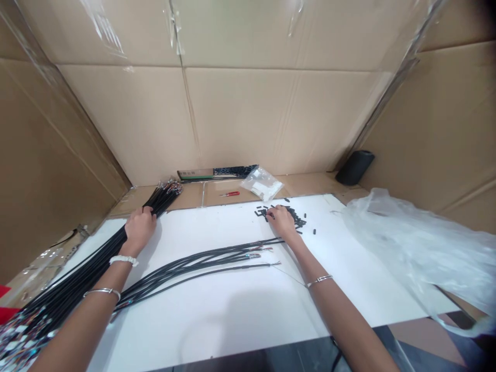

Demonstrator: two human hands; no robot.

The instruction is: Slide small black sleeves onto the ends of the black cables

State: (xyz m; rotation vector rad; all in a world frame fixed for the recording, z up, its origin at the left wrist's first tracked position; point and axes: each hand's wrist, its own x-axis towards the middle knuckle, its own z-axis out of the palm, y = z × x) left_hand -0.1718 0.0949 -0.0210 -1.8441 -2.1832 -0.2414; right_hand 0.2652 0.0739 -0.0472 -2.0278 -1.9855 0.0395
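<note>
My left hand [140, 228] is closed around part of a thick bundle of black cables [101, 258] that runs from the lower left up to frayed, coloured wire ends. At the pile of small black tubes [298, 219], my right hand [281, 219] has its fingers bent down and pressed together; whatever they may pinch is too small to name. Between my arms, several separate black cables [186, 262] lie across the white board [232, 310], their stripped ends pointing right.
Behind the board lie a red-handled tool [231, 194], a clear plastic bag [262, 184] and a long narrow package [196, 174]. A black roll [355, 167] stands in the right corner. Clear plastic sheeting [422, 243] covers the right side. Cardboard walls [240, 113] surround the board.
</note>
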